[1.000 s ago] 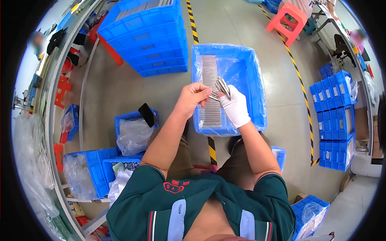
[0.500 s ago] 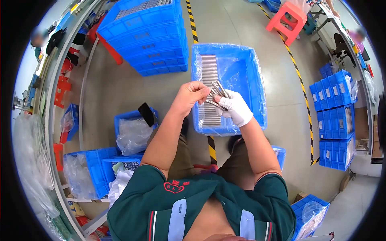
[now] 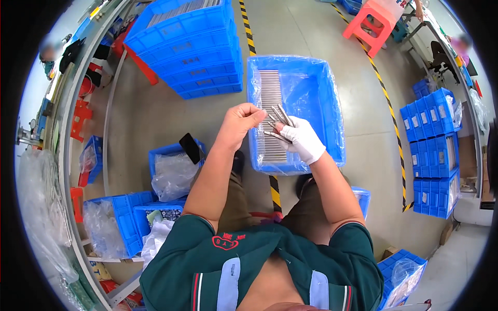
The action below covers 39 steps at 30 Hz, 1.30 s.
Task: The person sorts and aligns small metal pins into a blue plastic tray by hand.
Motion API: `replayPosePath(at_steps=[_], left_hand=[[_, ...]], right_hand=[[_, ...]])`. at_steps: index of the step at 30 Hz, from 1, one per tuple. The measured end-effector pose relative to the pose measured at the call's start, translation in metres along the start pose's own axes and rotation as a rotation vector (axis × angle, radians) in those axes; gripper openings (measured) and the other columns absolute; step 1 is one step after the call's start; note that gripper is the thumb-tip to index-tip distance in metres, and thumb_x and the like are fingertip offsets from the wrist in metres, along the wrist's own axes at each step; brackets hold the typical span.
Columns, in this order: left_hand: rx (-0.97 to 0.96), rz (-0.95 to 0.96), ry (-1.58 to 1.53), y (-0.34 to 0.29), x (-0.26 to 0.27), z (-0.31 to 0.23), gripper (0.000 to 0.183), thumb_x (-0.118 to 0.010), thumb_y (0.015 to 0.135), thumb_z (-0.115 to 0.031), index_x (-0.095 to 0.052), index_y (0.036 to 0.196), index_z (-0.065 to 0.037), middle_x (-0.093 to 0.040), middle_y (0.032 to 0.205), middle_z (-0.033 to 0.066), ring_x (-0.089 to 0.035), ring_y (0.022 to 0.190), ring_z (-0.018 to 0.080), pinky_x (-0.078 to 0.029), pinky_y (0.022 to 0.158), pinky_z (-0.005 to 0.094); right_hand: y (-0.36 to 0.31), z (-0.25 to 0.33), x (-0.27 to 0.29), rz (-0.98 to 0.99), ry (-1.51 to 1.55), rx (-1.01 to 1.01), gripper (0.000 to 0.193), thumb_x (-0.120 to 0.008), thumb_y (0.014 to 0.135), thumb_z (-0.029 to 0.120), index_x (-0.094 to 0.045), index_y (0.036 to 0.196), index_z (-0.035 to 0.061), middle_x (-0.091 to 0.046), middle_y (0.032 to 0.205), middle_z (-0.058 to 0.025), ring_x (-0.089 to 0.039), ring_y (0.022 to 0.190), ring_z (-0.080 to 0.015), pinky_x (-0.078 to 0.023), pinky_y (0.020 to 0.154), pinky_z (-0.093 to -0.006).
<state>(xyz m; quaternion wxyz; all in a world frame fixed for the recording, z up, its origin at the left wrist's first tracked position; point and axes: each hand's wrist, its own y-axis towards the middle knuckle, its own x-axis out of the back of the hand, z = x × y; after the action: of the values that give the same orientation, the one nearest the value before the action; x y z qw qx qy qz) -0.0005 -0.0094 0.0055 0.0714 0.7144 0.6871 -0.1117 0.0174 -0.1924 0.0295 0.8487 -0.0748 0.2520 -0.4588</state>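
Observation:
My right hand [image 3: 306, 141], in a white glove with bare fingertips showing, is closed round several slim metal rods [image 3: 282, 115] that fan out toward the upper left. Just left of their ends is my bare left hand [image 3: 239, 122], thumb and fingers pinched together; whatever lies between them, if anything, is too small to make out. Both hands are above a blue crate [image 3: 333, 122] lined with clear plastic film. Along the crate's left side lies a tight row of similar metal rods [image 3: 269, 88], partly covered by my hands.
Stacked blue crates [image 3: 199, 65] stand at the far left, with a red stool [image 3: 371, 26] at the far right. More blue crates [image 3: 433, 153] are piled to the right. A dark phone [image 3: 191, 148] rests by a bagged crate at my left. Striped tape [image 3: 386, 98] marks the floor.
My left hand has drawn slightly left, its fingertips now apart from the rods in my right hand. My right hand keeps its hold, nearly in place.

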Motion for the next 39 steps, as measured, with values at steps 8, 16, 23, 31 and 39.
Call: replayPosePath(at_steps=[8, 16, 23, 31, 39], left_hand=[[0.009, 0.013, 0.133, 0.000, -0.003, 0.003, 0.010, -0.064, 0.078, -0.011, -0.061, 0.075, -0.001, -0.055, 0.067, -0.0018, -0.045, 0.062, 0.0043, -0.037, 0.058, 0.0198], [0.012, -0.027, 0.038, 0.003, 0.005, -0.001, 0.012, -0.063, 0.079, -0.013, -0.061, 0.076, -0.001, -0.054, 0.065, -0.0017, -0.044, 0.059, 0.0050, -0.036, 0.056, 0.0196], [0.085, 0.055, -0.097, 0.001, 0.009, -0.004, 0.011, -0.063, 0.079, -0.011, -0.060, 0.075, -0.002, -0.053, 0.065, -0.0010, -0.045, 0.059, 0.0058, -0.036, 0.056, 0.0203], [-0.006, 0.106, 0.043, -0.002, 0.005, -0.005, 0.010, -0.064, 0.078, -0.010, -0.061, 0.078, 0.000, -0.055, 0.069, -0.0014, -0.046, 0.063, 0.0049, -0.037, 0.058, 0.0203], [0.041, 0.137, -0.012, -0.001, 0.005, 0.007, 0.010, -0.063, 0.079, -0.012, -0.060, 0.078, -0.003, -0.056, 0.070, -0.0018, -0.045, 0.064, 0.0049, -0.036, 0.060, 0.0196]], right_hand=[[0.012, -0.021, 0.007, -0.083, -0.418, 0.163, 0.018, -0.059, 0.083, 0.021, -0.054, 0.086, 0.0035, -0.053, 0.068, 0.0001, -0.041, 0.051, -0.0052, -0.031, 0.043, -0.0196], [0.005, -0.010, 0.002, -0.011, -0.206, 0.024, 0.022, -0.059, 0.084, 0.026, -0.057, 0.086, 0.0043, -0.054, 0.068, 0.0000, -0.042, 0.052, -0.0050, -0.031, 0.043, -0.0198], [-0.005, -0.002, -0.001, 0.111, -0.041, -0.103, 0.027, -0.057, 0.085, 0.031, -0.057, 0.089, 0.0038, -0.053, 0.067, -0.0004, -0.040, 0.046, -0.0052, -0.026, 0.038, -0.0187], [0.000, -0.008, 0.006, 0.125, -0.005, -0.153, 0.026, -0.055, 0.085, 0.030, -0.055, 0.090, 0.0038, -0.054, 0.069, -0.0013, -0.038, 0.044, -0.0053, -0.025, 0.035, -0.0184], [-0.002, -0.013, 0.000, 0.039, -0.014, -0.089, 0.024, -0.055, 0.086, 0.029, -0.054, 0.093, 0.0054, -0.056, 0.073, -0.0018, -0.038, 0.046, -0.0043, -0.025, 0.036, -0.0177]])
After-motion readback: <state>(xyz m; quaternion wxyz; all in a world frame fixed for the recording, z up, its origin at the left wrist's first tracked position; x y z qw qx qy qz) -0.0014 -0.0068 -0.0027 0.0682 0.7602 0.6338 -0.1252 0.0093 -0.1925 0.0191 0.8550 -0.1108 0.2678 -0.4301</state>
